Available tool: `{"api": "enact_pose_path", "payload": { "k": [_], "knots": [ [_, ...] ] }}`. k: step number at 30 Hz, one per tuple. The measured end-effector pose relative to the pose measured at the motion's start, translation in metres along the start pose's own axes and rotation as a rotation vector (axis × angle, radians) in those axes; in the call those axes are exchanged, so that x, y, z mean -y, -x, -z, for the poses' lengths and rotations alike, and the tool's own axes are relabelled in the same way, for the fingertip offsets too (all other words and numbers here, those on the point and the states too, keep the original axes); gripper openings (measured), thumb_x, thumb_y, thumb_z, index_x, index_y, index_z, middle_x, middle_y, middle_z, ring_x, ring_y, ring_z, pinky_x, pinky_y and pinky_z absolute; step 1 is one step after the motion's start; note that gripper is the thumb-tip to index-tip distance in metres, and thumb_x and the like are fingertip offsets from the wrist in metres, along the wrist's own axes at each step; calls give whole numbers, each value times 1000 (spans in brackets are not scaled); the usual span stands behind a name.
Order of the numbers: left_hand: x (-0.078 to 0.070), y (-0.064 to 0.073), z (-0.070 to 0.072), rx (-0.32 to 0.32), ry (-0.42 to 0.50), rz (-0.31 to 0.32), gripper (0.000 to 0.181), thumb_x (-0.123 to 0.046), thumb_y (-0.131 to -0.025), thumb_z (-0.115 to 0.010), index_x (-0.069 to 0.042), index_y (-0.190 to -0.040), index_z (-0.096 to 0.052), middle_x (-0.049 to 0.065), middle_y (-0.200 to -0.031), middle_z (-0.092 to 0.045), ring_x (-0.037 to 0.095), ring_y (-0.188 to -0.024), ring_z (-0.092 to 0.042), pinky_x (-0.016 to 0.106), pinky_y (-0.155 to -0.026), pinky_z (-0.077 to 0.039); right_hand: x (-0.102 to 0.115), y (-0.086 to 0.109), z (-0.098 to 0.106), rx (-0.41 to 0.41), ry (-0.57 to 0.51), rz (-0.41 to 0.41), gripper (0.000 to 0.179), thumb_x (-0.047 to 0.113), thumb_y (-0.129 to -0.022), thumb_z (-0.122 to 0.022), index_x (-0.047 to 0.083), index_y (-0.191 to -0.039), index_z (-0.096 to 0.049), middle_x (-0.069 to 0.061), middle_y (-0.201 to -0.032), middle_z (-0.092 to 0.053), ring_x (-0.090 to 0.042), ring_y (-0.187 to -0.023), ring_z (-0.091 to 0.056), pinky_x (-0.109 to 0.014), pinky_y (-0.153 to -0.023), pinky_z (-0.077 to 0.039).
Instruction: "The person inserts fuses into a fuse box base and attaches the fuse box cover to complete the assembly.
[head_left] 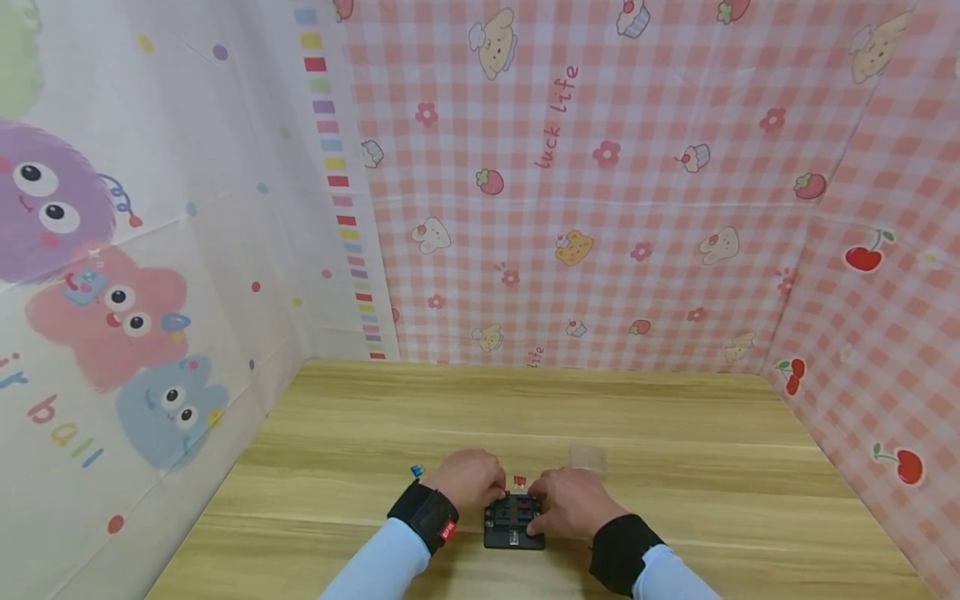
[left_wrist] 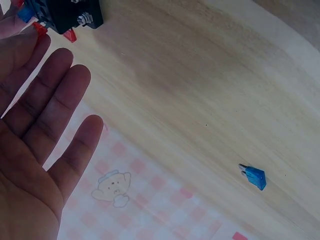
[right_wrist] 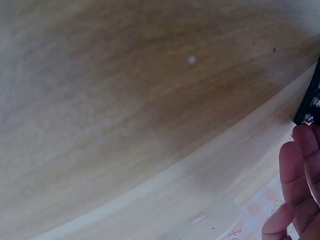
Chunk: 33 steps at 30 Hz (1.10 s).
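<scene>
A black fuse block (head_left: 513,537) lies in front of me between both hands, with blue and red blade fuses in its slots. My left hand (head_left: 468,481) is at its far left corner. Thumb and index finger pinch a red blade fuse (left_wrist: 40,31) there, its other fingers held out straight. My right hand (head_left: 576,503) grips the block's right side, thumb at the near part and fingertips at the far edge; in the right wrist view, most of the block is out of frame. Just behind the block lies another red blade fuse (head_left: 520,482).
A loose blue blade fuse (left_wrist: 255,177) lies on the wooden table (head_left: 360,417), left of my left hand. Beyond my right hand is a clear plastic cover (head_left: 588,458). Printed cloth (head_left: 585,183) hangs along the back and both sides.
</scene>
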<state>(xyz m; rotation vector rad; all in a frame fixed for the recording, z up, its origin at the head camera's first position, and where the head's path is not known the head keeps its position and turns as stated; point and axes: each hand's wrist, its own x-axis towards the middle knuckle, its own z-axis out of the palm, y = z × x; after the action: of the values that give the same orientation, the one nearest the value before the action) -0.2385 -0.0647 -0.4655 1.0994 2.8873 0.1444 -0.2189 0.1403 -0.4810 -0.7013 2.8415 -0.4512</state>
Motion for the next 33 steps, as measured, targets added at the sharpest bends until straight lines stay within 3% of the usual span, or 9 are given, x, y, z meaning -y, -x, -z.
{"api": "enact_pose_path", "payload": {
  "k": [33],
  "knots": [
    [-6, -3, 4, -3, -52, 5, 6, -22, -87, -77, -20, -82, -78, -14, -71, -64, 3, -63, -51, 21, -62, -44, -2, 1, 0, -13, 5, 24, 41, 41, -74, -86, 16, -105, -76, 6, -96, -68, -13, -82, -57, -43, -81, -46]
  ]
}}
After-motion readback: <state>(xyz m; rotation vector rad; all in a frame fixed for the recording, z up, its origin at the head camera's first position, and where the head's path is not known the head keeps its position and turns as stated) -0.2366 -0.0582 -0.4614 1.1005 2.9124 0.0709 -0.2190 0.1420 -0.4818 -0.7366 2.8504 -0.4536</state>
